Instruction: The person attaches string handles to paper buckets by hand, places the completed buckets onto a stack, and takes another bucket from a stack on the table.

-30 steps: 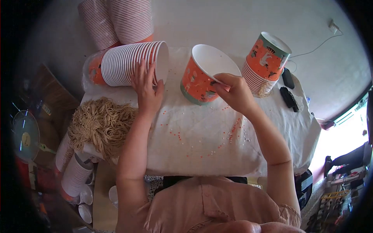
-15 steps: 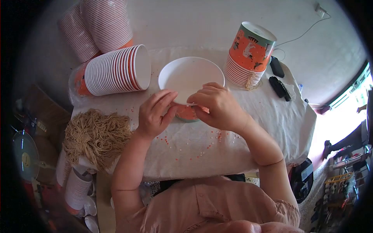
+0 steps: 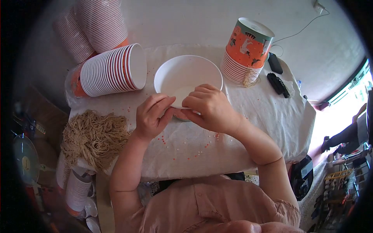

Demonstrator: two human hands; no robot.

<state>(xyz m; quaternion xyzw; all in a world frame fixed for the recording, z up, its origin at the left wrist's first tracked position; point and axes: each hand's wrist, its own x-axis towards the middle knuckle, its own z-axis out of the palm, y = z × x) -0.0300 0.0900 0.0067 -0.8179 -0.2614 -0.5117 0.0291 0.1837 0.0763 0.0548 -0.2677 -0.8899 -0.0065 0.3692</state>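
Note:
A white-lined paper bucket [image 3: 188,72] with an orange printed outside stands on the cloth-covered table, its mouth tilted toward me. My left hand [image 3: 152,116] is at the near left of the rim, thumb and fingers pinching the edge. On the near right side, my right hand [image 3: 211,108] is closed over the same rim, fingers curled, thumb underneath. Whether a small thing sits between the fingers is hidden. Small orange and white paper dots [image 3: 206,146] lie on the cloth in front. A heap of beige cords [image 3: 95,139] rests left of my left forearm.
Nested buckets [image 3: 105,73] lie on their side at the left, with wrapped stacks [image 3: 101,23] behind. An upside-down bucket stack [image 3: 248,48], cord hanging from it, stands right. Beyond it are a black phone [image 3: 275,63] and a black tool [image 3: 278,85]. A person [image 3: 345,136] is far right.
My right hand has shifted slightly left along the rim, and the bucket tips a little more toward me. The whole view has also moved slightly.

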